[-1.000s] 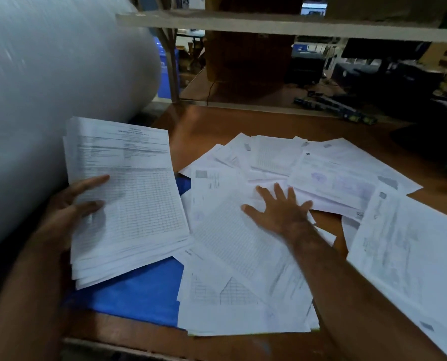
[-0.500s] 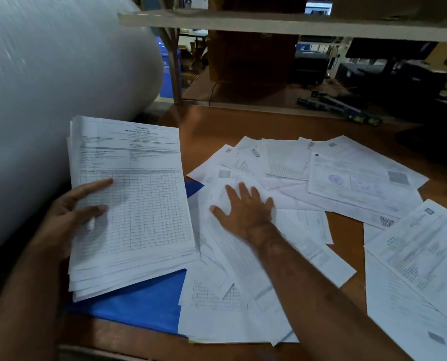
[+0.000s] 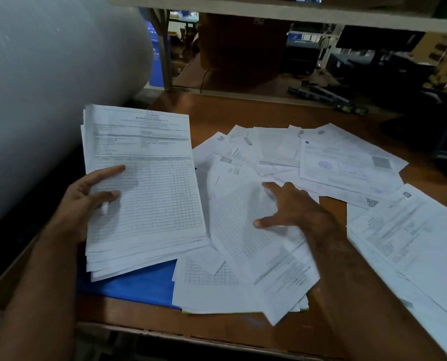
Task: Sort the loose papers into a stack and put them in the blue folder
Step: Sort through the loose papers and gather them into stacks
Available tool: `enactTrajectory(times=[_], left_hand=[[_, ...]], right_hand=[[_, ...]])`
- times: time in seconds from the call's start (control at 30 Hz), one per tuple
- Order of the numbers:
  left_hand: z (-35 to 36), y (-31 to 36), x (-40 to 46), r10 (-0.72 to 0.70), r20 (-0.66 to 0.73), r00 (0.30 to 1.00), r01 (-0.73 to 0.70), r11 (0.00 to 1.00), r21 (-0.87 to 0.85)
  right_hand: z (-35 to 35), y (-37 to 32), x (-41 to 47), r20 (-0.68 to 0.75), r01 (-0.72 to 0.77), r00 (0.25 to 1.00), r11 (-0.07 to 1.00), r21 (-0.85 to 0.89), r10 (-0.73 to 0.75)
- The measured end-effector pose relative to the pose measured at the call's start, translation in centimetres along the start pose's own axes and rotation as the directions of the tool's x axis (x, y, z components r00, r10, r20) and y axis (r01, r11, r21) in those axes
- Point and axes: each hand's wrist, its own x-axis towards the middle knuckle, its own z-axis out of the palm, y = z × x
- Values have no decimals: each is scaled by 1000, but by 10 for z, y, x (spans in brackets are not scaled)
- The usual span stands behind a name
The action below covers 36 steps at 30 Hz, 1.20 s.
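While gripping the paper stack [image 3: 144,183] over the blue folder [image 3: 139,285] with left hand [image 3: 87,196]; right hand [image 3: 292,207] spread, perhaps touching a gridded sheet [image 3: 243,230].

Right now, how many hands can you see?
2. The left hand holds the stack over the blue folder; the right hand rests on the loose papers.

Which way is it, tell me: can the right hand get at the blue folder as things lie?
Probably not directly. The blue folder lies under the stack that the left hand holds, and loose papers cover its right side. The right hand rests on those papers.
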Motion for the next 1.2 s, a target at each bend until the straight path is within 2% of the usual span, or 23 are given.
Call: enactTrajectory(times=[0.1, 0.2, 0.37, 0.43, 0.5, 0.57, 0.67, 0.73, 0.8, 0.87, 0.93, 1.0, 1.03, 1.07, 1.1, 1.13, 1.17, 1.2], left_hand=[[16, 2, -7, -11, 39, 999, 12, 999, -32], [27, 4, -14, -9, 57, 998, 13, 998, -65], [34, 11, -25, 2, 47, 999, 2, 997, -83], [34, 13, -29, 15, 33, 999, -12, 997, -76], [34, 13, -33, 14, 20, 1000, -12, 997, -73], [35, 12, -34, 5, 12, 1000, -5, 997, -72], [43, 14, -33, 8, 21, 1000, -6, 997, -78], [49, 14, -31, 19, 39, 999, -16, 997, -78], [54, 15, -29, 34, 47, 998, -30, 997, -78], [56, 15, -27, 42, 21, 999, -40, 995, -96], [56, 14, -26, 51, -19, 999, -53, 990, -132], [59, 12, -24, 48, -51, 998, -55, 987, -152], [61, 11, -23, 42, -61, 997, -51, 987, -149], [63, 10, -22, 37, -66, 997, -46, 989, -143], [65, 9, -21, 30, -67, 997, -39, 990, -138], [67, 7, -20, 20, -63, 998, -29, 990, -136], [69, 6, -19, 8, -56, 998, -16, 990, -137], [71, 4, -18, -1, -47, 999, -6, 990, -139]], right_hand=[[-2, -4, -3, -53, 8, 999, 983, 183, 2], [-5, 3, -6, -149, 13, 988, 964, 267, 28], [-4, 22, -12, -205, 56, 976, 835, 548, 69], [-8, 31, -20, -316, 137, 943, 745, 653, 103], [-12, 41, -28, -445, 288, 887, 608, 739, 121], [-19, 48, -37, -563, 425, 814, 517, 743, 139], [-29, 53, -48, -639, 484, 748, 510, 711, 181], [-32, 55, -50, -652, 494, 729, 498, 712, 210], [-35, 54, -50, -657, 464, 708, 533, 708, 257], [-30, 49, -47, -613, 297, 696, 627, 720, 374], [-17, 44, -41, -481, 94, 716, 613, 785, 506], [-7, 34, -41, -334, -54, 779, 587, 808, 531], [-3, 27, -46, -282, -127, 817, 634, 762, 503], [0, 22, -51, -266, -184, 857, 746, 640, 440], [4, 19, -56, -295, -203, 882, 862, 464, 367], [11, 18, -57, -386, -218, 870, 941, 260, 308], [17, 15, -60, -504, -247, 833, 968, 34, 230], [20, 11, -64, -515, -305, 831, 947, -104, 212]])
